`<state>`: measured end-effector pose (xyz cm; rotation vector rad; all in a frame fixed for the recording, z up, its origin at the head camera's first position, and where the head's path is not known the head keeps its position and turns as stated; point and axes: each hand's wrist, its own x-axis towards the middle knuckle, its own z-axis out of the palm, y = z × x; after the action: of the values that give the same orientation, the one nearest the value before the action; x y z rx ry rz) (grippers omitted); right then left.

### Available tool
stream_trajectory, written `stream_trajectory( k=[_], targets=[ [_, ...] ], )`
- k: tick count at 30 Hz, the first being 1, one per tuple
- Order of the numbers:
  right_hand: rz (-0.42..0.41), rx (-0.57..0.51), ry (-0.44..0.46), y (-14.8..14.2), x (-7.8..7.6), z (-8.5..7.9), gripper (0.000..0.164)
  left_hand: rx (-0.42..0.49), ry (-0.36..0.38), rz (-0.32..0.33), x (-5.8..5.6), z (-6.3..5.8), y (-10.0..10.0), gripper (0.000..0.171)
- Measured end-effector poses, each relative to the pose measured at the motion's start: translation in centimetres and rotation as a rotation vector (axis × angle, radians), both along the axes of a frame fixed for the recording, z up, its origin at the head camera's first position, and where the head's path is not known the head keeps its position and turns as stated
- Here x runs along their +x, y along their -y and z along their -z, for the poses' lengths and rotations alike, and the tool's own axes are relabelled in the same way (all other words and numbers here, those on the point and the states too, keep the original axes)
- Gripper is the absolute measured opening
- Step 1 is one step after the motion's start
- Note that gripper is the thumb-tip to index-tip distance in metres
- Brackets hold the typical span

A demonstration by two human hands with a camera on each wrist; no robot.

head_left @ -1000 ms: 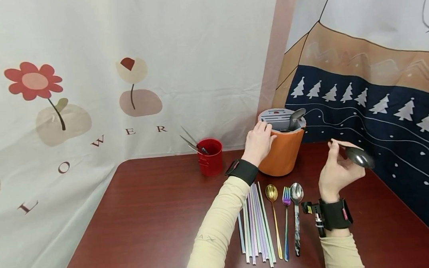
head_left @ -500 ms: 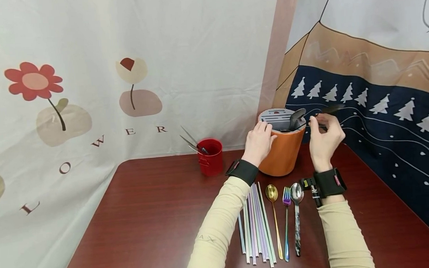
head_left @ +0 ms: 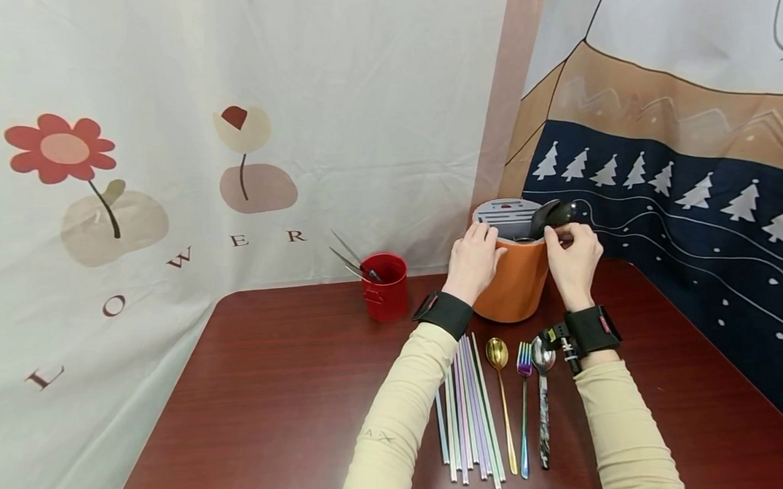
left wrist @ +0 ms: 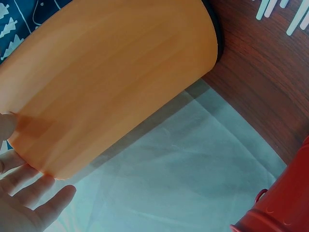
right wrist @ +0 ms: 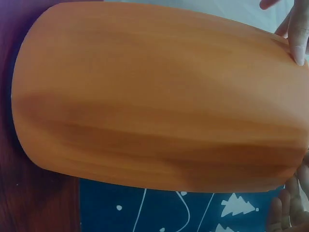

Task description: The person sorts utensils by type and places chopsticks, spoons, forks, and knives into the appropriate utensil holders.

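Note:
An orange utensil holder [head_left: 513, 286] with a grey slotted top stands at the back right of the table. My left hand [head_left: 473, 261] grips its upper left side, thumb and fingers spread around the rim, as the left wrist view shows its fingers [left wrist: 29, 191] there. At the right rim my right hand [head_left: 574, 258] pinches a dark spoon [head_left: 566, 211], bowl up, its lower part hidden by the hand and holder. Another dark spoon [head_left: 543, 218] leans in the holder's open compartment, overlapping the first. The right wrist view mostly shows the orange wall, with right fingers [right wrist: 285, 208] at the rim.
Several pastel chopsticks [head_left: 467, 416], a gold spoon [head_left: 497, 353], a rainbow fork [head_left: 523, 363] and a silver spoon [head_left: 544, 413] lie in front of the holder. A red cup [head_left: 385, 296] with thin metal utensils stands to the left. Printed cloth hangs behind the table [head_left: 273, 395].
My right hand has moved left and up to the holder's rim, bringing the dark spoon from beside the holder to upright over the open compartment. The left hand has stayed on the holder.

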<state>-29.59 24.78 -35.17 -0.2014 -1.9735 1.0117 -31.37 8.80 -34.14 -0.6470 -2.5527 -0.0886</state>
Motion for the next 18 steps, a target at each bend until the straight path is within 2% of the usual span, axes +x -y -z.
stream_trajectory(
  k=[8,18],
  targets=[
    [-0.010,-0.003,-0.001,-0.2,1.3,0.9,0.021,-0.002,-0.002,-0.005,0.0,0.0,0.0,0.037],
    [-0.039,-0.020,0.076,-0.6,4.0,4.0,0.021,0.002,0.002,-0.002,-0.1,0.1,-0.1,0.038]
  ],
)
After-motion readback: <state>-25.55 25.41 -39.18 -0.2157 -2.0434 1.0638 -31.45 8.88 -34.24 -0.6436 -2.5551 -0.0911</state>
